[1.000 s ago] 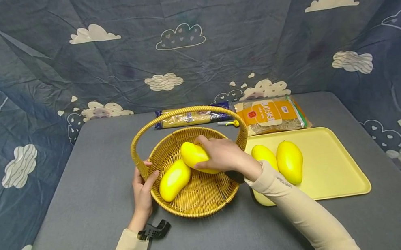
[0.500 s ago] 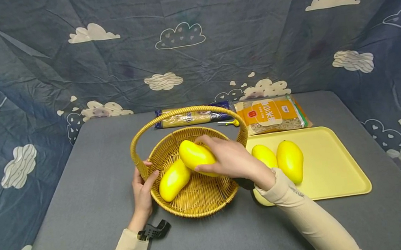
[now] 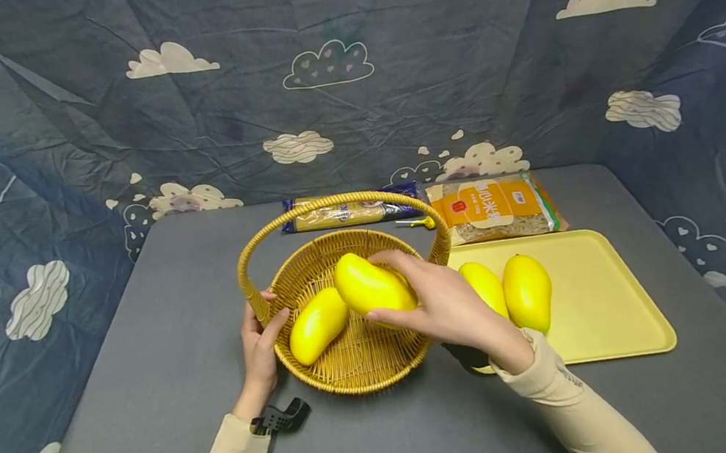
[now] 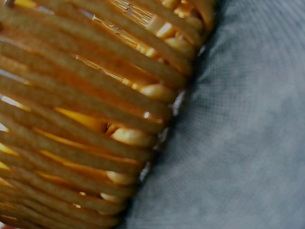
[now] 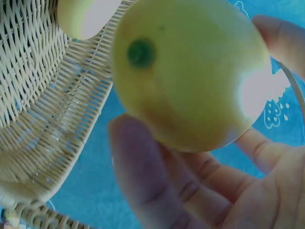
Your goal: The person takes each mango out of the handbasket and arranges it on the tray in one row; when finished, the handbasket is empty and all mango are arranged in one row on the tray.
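Note:
A yellow mango (image 3: 374, 286) is held in my right hand (image 3: 447, 302), thumb on the near side and fingers over the far side, above the right part of a wicker basket (image 3: 361, 387). In the right wrist view the mango's (image 5: 190, 81) green stem end shows. Another mango (image 3: 317, 327) lies inside the basket, at its left. My left hand (image 3: 259, 352) grips the basket's left side at the foot of the handle, thumb over the rim. The left wrist view shows only the woven wall (image 4: 86, 90) and grey tabletop.
To the right, a yellow tray (image 3: 609, 296) bears two mangoes (image 3: 527, 294), one partly behind my right hand. Along the back lie a blue-ended noodle packet (image 3: 348, 215), a small yellow-handled item (image 3: 427, 222) and an orange grain bag (image 3: 494, 207). The basket's handle (image 3: 336, 200) arches overhead.
My right hand has moved a little right, raising the mango slightly off the one in the basket. My left hand and the basket stay in place.

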### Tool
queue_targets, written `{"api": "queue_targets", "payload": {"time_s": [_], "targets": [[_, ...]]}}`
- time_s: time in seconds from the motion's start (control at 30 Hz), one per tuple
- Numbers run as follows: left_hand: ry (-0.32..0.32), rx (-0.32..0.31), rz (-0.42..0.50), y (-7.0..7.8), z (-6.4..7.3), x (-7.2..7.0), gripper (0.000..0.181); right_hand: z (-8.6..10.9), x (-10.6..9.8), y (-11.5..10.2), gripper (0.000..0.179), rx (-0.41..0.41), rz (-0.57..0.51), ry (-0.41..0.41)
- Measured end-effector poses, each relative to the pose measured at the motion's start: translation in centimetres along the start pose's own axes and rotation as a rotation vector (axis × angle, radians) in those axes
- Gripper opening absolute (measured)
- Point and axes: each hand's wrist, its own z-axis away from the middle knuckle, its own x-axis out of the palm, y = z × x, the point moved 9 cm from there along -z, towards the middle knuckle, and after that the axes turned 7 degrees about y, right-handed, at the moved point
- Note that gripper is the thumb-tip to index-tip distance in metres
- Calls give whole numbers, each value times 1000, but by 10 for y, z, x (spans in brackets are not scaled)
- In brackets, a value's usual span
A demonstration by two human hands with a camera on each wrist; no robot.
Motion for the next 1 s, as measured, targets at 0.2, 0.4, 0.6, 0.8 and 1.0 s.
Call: {"api": "queue_targets", "payload": {"time_s": [0.2,0.4,0.6,0.8,1.0], "targets": [[-7,6,2,0,1,0,29,15,-14,3,68,-14,-70,40],[-4,-2,-6,0,0,0,30,29,-27,11,69,-34,-146,108],[-7,-7,-4,-1,0,0,30,43,-36,25,74,-60,-215,181],[-5,-6,-8,1,0,0,29,57,-48,39,80,-93,-230,287],[1,-19,-6,0,0,0,29,70,-62,58,82,-51,-237,385]]}}
